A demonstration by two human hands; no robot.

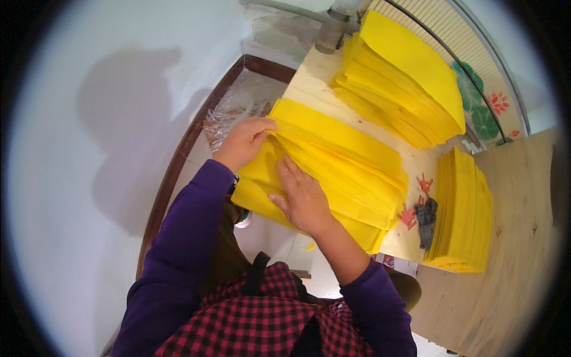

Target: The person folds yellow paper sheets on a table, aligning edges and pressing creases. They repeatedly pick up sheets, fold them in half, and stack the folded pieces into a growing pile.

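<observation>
A pile of thin yellow sheets [357,160] lies before me across the near part of the table, with its near edge hanging over my lap. At the pile's left end, my left hand [244,141] pinches a sheet's edge between thumb and fingers, and the sheet lifts into a fold there. My right hand [304,199] rests on the sheets below that fold, palm down. Its fingers are stretched out and point toward the left hand; the thumb stands apart.
On the pale wooden table [306,80] a tall yellow stack [410,71] stands at the back. Another yellow bundle [458,214] is at right, beside a dark grey cloth-like item [426,220] and red scraps [408,216]. A jar [332,34] stands at the far edge; a wall [65,154] rises on the left.
</observation>
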